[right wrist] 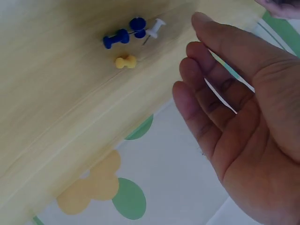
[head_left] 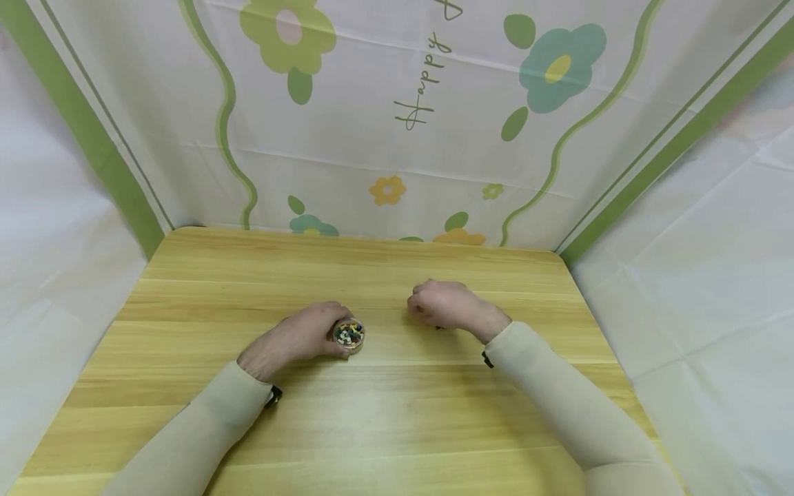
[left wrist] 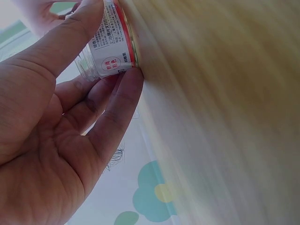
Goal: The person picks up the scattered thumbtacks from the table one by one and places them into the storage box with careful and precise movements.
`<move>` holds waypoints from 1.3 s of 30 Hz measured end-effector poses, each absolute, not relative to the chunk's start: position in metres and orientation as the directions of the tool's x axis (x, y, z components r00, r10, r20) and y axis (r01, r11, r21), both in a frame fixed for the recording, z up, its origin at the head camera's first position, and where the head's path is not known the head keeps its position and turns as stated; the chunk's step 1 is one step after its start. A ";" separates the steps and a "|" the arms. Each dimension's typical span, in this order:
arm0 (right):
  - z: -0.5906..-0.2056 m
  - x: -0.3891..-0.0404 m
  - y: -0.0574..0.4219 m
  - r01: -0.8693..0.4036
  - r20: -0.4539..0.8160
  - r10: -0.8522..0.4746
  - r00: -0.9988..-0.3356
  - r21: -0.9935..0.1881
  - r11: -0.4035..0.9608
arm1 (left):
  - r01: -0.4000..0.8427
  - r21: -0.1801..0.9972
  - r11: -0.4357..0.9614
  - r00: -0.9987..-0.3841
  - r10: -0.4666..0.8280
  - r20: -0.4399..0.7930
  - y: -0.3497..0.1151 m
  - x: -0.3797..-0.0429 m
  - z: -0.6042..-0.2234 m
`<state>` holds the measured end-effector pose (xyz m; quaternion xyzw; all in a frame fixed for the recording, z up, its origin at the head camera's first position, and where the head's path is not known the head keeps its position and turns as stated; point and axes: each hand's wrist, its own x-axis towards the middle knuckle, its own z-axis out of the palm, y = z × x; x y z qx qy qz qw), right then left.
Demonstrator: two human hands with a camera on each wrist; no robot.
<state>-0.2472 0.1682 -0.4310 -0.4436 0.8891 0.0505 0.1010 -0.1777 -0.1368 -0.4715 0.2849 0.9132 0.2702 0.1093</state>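
My left hand (head_left: 302, 335) grips a small clear jar (head_left: 363, 337) that stands on the table, thumb on one side and fingers round the other. Multicoloured push pins (head_left: 349, 333) fill it, seen through its open top. A white label (left wrist: 110, 44) with red edging and printed characters wraps its side. To the right, my right hand (head_left: 448, 305) hovers low over the wood, thumb and fingers apart and loosely bent, with nothing between them. Close by its fingertips lie blue push pins (right wrist: 116, 39), a white push pin (right wrist: 155, 29) and a yellow push pin (right wrist: 125, 62).
The light wooden table (head_left: 372, 427) reaches back to a white cloth (head_left: 360, 124) printed with flowers and green lines. More white sheeting (head_left: 713, 310) hangs along both sides. Each sleeve (head_left: 546, 386) has a dark strap near the cuff.
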 end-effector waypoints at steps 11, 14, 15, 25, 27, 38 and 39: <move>-0.443 -0.246 0.173 -0.763 -0.288 -0.716 -0.636 0.095 0.640 | 0.449 0.565 0.692 -0.817 0.574 -0.054 -0.137 -0.178 -0.472; -0.445 -0.246 0.173 -0.752 -0.296 -0.702 -0.648 0.101 0.651 | 0.450 0.564 0.693 -0.818 0.573 -0.052 -0.137 -0.178 -0.473; -0.445 -0.246 0.173 -0.749 -0.300 -0.698 -0.650 0.098 0.655 | 0.450 0.564 0.693 -0.818 0.573 -0.052 -0.137 -0.178 -0.473; -0.450 -0.249 0.171 -0.753 -0.268 -0.715 -0.646 0.071 0.654 | 0.449 0.569 0.689 -0.817 0.574 -0.050 -0.137 -0.178 -0.473; -0.450 -0.249 0.170 -0.769 -0.244 -0.736 -0.632 0.075 0.635 | 0.449 0.568 0.689 -0.818 0.573 -0.049 -0.137 -0.177 -0.473; -0.447 -0.248 0.163 -0.755 -0.182 -0.737 -0.651 0.062 0.652 | 0.447 0.568 0.691 -0.819 0.572 -0.050 -0.137 -0.178 -0.474; -0.447 -0.248 0.163 -0.757 -0.172 -0.740 -0.650 0.058 0.651 | 0.447 0.568 0.691 -0.819 0.572 -0.050 -0.137 -0.178 -0.474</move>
